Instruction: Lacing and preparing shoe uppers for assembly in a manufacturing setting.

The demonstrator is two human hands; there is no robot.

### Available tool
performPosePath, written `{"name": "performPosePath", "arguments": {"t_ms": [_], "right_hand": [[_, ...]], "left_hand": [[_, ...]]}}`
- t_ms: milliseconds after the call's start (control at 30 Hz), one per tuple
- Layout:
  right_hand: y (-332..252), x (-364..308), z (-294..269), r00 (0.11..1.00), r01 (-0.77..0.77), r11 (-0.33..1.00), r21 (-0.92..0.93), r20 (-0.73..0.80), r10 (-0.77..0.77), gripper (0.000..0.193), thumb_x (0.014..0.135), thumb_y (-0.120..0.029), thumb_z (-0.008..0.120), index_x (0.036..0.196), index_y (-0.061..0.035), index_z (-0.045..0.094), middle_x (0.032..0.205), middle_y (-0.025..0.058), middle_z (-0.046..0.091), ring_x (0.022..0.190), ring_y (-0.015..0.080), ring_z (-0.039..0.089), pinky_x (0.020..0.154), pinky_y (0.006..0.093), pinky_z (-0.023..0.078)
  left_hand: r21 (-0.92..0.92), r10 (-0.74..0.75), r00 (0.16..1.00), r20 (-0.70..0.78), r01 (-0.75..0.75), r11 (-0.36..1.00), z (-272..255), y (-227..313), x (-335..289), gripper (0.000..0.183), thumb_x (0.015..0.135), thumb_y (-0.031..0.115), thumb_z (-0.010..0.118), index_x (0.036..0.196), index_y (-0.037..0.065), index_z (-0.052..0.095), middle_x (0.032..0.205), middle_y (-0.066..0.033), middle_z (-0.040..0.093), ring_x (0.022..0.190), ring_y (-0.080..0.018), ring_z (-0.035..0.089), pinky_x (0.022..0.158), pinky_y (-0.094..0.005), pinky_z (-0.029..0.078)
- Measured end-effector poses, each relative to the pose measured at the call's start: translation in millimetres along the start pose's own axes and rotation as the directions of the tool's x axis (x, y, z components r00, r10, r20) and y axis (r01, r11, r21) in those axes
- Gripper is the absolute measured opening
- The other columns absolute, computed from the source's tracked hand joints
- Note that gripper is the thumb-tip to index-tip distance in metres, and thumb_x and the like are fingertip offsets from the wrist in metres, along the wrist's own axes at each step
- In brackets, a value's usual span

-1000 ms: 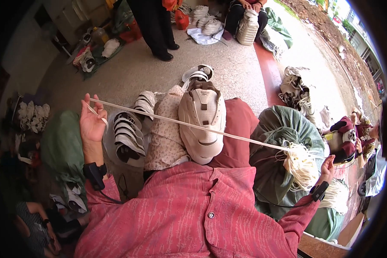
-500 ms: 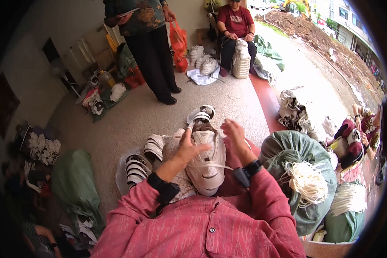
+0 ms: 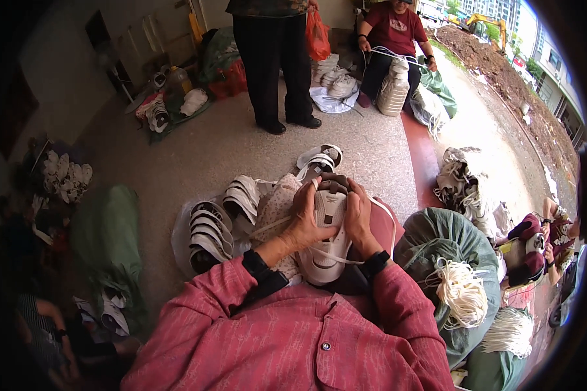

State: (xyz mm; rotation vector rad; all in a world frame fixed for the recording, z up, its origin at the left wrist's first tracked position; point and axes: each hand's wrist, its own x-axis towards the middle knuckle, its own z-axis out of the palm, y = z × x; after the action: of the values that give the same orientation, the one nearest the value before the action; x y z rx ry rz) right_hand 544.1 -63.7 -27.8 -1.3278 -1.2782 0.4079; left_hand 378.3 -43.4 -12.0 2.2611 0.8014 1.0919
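A white sneaker rests in my lap, its toe toward me and its grey-brown collar facing away. My left hand grips its left side, with the thumb laid across the upper. On the opposite side, my right hand is closed around the edge by the tongue. A white shoelace crosses above the toe, and loose lengths hang out on both sides. My fingertips at the far end are partly hidden, so how they meet the lace cannot be made out.
Nested white shoe uppers lie to the left, with another stack beyond my knees. At right, a bundle of white laces sits on a green sack. One person stands ahead; another sits holding laces.
Both hands have closed in on the sneaker from apart, with the right moving inward from the air. The view has shifted. The seated person's hands have spread, stretching laces.
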Motion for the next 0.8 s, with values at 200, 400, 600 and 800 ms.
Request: {"name": "performPosePath", "arguments": {"t_ms": [200, 400, 600, 800], "right_hand": [[23.7, 16.0, 3.6, 0.991, -0.132, 0.990, 0.047, 0.037, 0.130, 0.048, 0.088, -0.023, 0.035, 0.115, 0.0076, 0.060, 0.106, 0.0254, 0.063, 0.104, 0.0374, 0.058, 0.093, 0.0362, 0.043], [25.7, 29.4, -7.2, 0.976, -0.109, 0.965, -0.237, 0.159, 0.149, 0.046, 0.089, -0.024, 0.034, 0.109, 0.0055, 0.063, 0.098, 0.0252, 0.066, 0.092, 0.0345, 0.062, 0.084, 0.0364, 0.046], [17.0, -1.3, -12.3, 0.989, -0.145, 0.988, -0.057, -0.010, 0.145, 0.045, 0.087, -0.022, 0.035, 0.108, 0.0065, 0.063, 0.098, 0.0239, 0.067, 0.091, 0.0316, 0.063, 0.085, 0.0344, 0.046], [20.4, 12.9, -13.6, 0.960, -0.271, 0.962, -0.022, 0.062, 0.272, 0.045, 0.088, -0.021, 0.036, 0.114, 0.0065, 0.061, 0.099, 0.0218, 0.067, 0.094, 0.0275, 0.063, 0.086, 0.0316, 0.046]], "left_hand": [[-0.049, -0.138, 0.986, 0.096, 0.143, 0.989, -0.2, -10.7, 16.8, 0.115, 0.055, 0.026, 0.082, 0.145, 0.000, 0.016, 0.139, -0.0237, 0.031, 0.131, -0.0374, 0.029, 0.112, -0.0414, 0.021], [-0.150, -0.221, 0.962, 0.162, 0.245, 0.958, -1.0, -13.2, 30.1, 0.112, 0.054, 0.028, 0.083, 0.144, 0.003, 0.020, 0.139, -0.0242, 0.033, 0.131, -0.0385, 0.030, 0.110, -0.0421, 0.025], [-0.009, -0.161, 0.982, 0.095, 0.163, 0.987, 3.3, 9.3, 11.7, 0.109, 0.052, 0.026, 0.079, 0.143, 0.005, 0.023, 0.136, -0.0225, 0.037, 0.127, -0.0385, 0.034, 0.109, -0.0424, 0.027], [-0.022, -0.222, 0.972, 0.077, 0.224, 0.974, 12.1, 1.1, 16.5, 0.110, 0.052, 0.026, 0.080, 0.142, 0.002, 0.022, 0.136, -0.0227, 0.037, 0.128, -0.0385, 0.034, 0.109, -0.0423, 0.027]]}}
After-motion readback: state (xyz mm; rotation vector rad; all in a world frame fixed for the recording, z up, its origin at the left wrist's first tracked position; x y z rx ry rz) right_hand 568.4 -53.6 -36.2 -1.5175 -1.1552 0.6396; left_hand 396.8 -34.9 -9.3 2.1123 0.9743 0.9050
